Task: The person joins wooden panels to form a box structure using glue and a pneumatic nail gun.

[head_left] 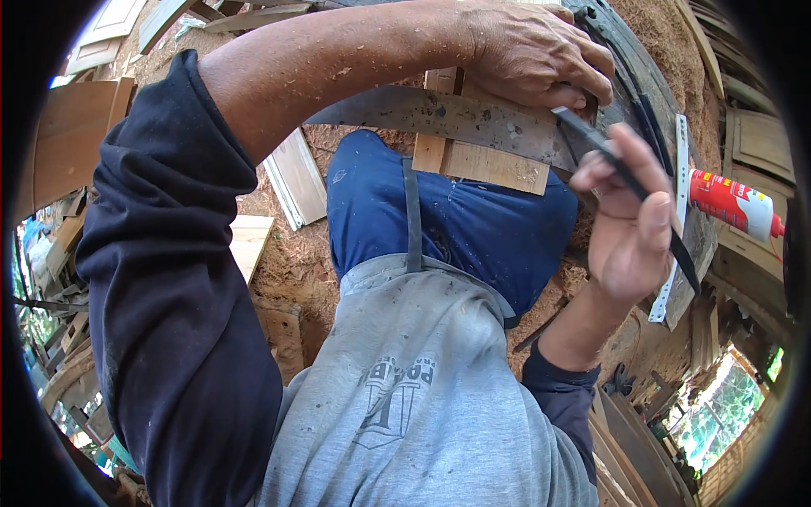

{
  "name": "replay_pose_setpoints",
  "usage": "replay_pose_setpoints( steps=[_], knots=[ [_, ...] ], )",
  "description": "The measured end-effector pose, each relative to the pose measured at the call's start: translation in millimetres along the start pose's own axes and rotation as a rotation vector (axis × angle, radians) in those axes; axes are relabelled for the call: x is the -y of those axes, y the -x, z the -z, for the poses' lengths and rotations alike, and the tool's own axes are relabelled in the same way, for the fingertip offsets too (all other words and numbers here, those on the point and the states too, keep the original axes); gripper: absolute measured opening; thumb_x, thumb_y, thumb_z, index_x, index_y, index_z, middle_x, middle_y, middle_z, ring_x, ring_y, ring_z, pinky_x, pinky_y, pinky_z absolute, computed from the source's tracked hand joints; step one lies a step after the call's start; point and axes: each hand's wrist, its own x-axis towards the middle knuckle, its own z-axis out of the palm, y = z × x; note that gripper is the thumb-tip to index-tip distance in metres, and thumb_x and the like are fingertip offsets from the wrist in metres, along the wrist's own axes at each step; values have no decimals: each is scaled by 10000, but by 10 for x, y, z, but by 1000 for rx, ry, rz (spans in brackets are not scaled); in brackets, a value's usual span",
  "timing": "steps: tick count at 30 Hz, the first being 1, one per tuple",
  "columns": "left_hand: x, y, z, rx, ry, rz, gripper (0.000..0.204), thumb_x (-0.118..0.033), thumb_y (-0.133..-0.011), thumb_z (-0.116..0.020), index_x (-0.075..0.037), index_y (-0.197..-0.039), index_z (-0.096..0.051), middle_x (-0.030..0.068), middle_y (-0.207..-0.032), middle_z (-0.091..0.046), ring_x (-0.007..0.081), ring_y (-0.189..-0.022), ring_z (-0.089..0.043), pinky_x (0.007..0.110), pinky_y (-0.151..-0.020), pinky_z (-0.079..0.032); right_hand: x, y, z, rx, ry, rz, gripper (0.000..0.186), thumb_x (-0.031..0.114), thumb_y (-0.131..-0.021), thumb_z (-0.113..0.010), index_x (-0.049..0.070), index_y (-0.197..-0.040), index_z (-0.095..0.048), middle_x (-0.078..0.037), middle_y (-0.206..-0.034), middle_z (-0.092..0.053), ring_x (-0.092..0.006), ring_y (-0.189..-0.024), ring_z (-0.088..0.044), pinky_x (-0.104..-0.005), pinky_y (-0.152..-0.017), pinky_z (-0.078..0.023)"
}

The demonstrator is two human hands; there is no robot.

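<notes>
A wide, stained saw blade lies crosswise above my lap, with short pale wood pieces against it. My left hand reaches over from the left and is closed at the blade's right part, thumb and fingers curled down; its exact hold is partly hidden. In my right hand is a slim dark file, slanting from a bright tip near my left thumb down to a black end at the lower right. The fingers of my right hand are bent around the file's middle.
A red and white bottle lies at the right beside a white perforated strip on a worn wooden bench. Pale boards lie at the left on ground covered with sawdust and shavings. Wooden panels lean farther left.
</notes>
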Motion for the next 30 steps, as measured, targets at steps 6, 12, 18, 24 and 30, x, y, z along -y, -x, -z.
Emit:
replay_pose_setpoints(
  steps=[6, 12, 18, 24, 30],
  knots=[
    [-29, 7, 11, 27, -1, 24, 246, -286, -974, -550, -88, -1087, -643, 123, -1114, -626, 291, -1056, -625, 450, -959, -447, -40, -100, -139, 237, 408, -148, 195, 53, -898, -685, -54, -1048, -747, -123, -897, -745, -159, -769, -712, -268, -709, -560],
    [-24, 24, 8, 6, 4, 23, 241, -286, -977, -545, -89, -1071, -647, 123, -1115, -629, 295, -1042, -625, 446, -956, -450, -113, -120, -167, 179, 456, -216, 197, 17, -837, -739, -9, -1030, -770, -93, -889, -758, -118, -755, -702, -239, -684, -547],
    [-33, 26, -3, -20, 1, 20, 227, -281, -972, -551, -88, -1034, -653, 117, -1104, -629, 296, -1033, -625, 445, -951, -454, -128, -142, -151, 231, 521, -199, 196, 28, -847, -755, 8, -1041, -776, -84, -890, -761, -112, -737, -697, -240, -660, -545],
    [-53, 34, 31, 58, -6, 85, 228, -281, -974, -555, -87, -1039, -656, 119, -1112, -629, 295, -1048, -626, 449, -955, -455, -48, -184, -215, 319, 575, -232, 200, -72, -858, -700, -78, -1054, -739, -182, -1006, -743, -233, -904, -743, -304, -831, -585],
    [-26, 33, 5, 40, 8, 66, 243, -293, -978, -556, -92, -1070, -657, 127, -1147, -631, 309, -1094, -621, 464, -966, -449, -62, -192, -174, 288, 638, -101, 174, 22, -827, -753, 9, -998, -776, -110, -905, -767, -172, -771, -737, -272, -697, -576]
  ],
)
